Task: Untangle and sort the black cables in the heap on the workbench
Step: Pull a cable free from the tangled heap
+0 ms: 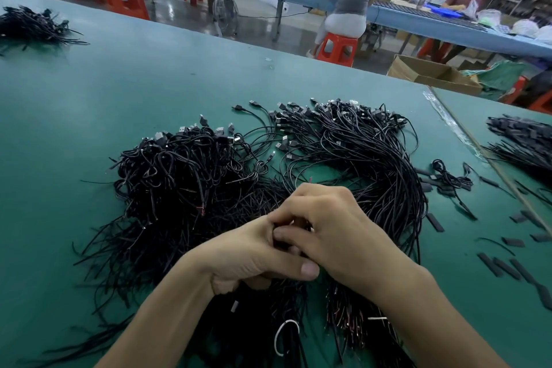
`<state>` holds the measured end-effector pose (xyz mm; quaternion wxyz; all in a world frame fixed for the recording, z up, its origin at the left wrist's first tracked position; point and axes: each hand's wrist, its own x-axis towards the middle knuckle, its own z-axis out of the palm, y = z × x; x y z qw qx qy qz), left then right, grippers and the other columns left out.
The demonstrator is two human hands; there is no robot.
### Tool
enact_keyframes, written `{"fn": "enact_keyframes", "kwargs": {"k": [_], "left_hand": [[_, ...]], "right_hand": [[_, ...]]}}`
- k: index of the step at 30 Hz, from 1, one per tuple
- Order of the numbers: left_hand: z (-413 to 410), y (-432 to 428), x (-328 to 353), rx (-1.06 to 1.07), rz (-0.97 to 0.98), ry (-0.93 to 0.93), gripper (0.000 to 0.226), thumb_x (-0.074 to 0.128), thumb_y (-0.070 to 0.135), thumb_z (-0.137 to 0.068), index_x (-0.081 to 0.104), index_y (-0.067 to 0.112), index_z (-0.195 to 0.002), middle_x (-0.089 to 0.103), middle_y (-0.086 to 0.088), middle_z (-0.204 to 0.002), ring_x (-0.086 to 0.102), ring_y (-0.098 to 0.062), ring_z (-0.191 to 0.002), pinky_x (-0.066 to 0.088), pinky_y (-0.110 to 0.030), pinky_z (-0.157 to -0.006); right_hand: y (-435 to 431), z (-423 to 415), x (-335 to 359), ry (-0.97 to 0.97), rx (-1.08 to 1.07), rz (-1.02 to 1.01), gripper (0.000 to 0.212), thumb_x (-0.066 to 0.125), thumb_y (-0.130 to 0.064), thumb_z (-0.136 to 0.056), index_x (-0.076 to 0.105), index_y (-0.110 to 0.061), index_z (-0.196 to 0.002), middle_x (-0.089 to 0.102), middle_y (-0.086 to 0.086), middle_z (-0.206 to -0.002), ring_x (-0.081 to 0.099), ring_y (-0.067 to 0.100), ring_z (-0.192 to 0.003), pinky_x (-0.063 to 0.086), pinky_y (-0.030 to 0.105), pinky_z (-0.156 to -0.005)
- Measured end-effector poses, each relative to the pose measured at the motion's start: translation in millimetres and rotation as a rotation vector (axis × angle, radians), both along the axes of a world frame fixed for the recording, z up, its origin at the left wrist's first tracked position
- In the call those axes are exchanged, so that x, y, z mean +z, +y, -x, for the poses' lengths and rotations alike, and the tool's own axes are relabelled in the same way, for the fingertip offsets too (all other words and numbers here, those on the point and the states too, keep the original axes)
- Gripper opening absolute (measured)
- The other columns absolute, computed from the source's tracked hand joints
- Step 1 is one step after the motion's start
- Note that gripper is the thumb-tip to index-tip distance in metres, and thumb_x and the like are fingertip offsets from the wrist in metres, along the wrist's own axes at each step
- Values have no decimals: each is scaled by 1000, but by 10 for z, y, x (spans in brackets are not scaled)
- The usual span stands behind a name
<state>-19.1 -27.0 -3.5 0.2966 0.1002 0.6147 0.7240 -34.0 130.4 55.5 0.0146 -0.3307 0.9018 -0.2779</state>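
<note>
Head view: black cables [194,182] lie heaped mid-table [89,98]. Left hand [254,254] and right hand [334,227] meet over them, fingers [291,234] curled tight, pinching strands. Cardboard box [430,73] beyond, contents hidden.

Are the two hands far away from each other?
No, the left hand and right hand touch each other, fingers curled among the black cables.

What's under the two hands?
Black cables, lying on the green workbench. The left hand and right hand curl round a few; exactly which ones is hidden inside the grip.
</note>
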Motion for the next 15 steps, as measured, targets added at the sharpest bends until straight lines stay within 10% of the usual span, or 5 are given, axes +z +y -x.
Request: {"fn": "enact_keyframes", "kwargs": {"k": [3, 7, 15], "left_hand": [[-7, 6, 19, 11, 35, 17, 38, 90, 27, -54, 68, 23, -84, 47, -9, -78, 41, -23, -74, 22, -34, -67], [-9, -6, 60, 4, 76, 18, 27, 82, 20, -64, 63, 22, -82, 46, 5, -66, 40, -3, -52, 28, -16, -42], [57, 60, 81, 149, -469, -199, 15, 51, 2, -85, 62, 12, -83, 50, -1, -75, 39, -6, -56, 30, -15, -42]], "right_hand": [[-1, -41, 17, 94, 57, -23, 6, 72, -22, -88, 77, -19, -89, 62, -12, -95, 61, 11, -82, 54, 37, -74], [2, -49, 53, 204, 64, -113, 11, 66, -25, -93, 72, -17, -90, 58, -9, -96, 54, 13, -86, 51, 36, -75], [99, 29, -25, 242, -101, -86, 18, 50, -31, -96, 63, -21, -91, 53, -10, -93, 46, 11, -91, 44, 28, -81]]}}
